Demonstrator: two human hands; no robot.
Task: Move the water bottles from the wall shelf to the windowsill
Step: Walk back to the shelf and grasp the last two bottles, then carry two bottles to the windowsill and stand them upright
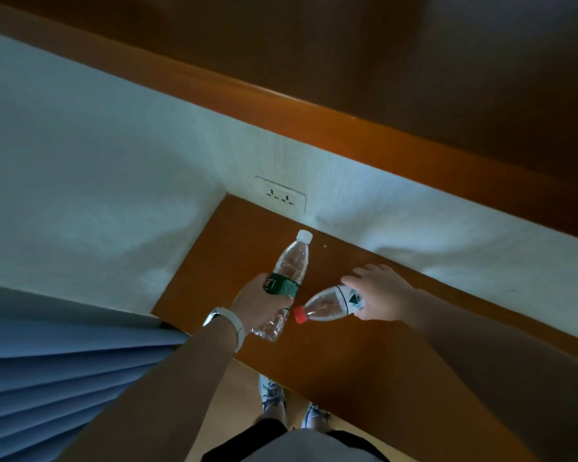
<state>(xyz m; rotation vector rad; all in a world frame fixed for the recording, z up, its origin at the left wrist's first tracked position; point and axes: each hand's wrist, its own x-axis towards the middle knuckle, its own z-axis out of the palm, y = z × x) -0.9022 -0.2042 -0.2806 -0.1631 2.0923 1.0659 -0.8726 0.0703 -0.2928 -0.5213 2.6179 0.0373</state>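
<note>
My left hand (259, 303) grips a clear water bottle with a white cap and a green label (289, 273), held tilted over the brown wooden shelf surface (234, 241). My right hand (379, 293) holds a second clear bottle with a red cap and a white label (331, 303); it lies nearly level, cap pointing left toward the first bottle. The two bottles are close, almost touching near the red cap. A white watch band (229, 323) sits on my left wrist.
A white wall socket (281, 196) is set in the pale wall behind the surface. A wooden ledge (347, 131) runs diagonally above. Blue pleated curtain (64, 378) hangs at the lower left. My shoes (274, 395) stand on the floor below the wooden edge.
</note>
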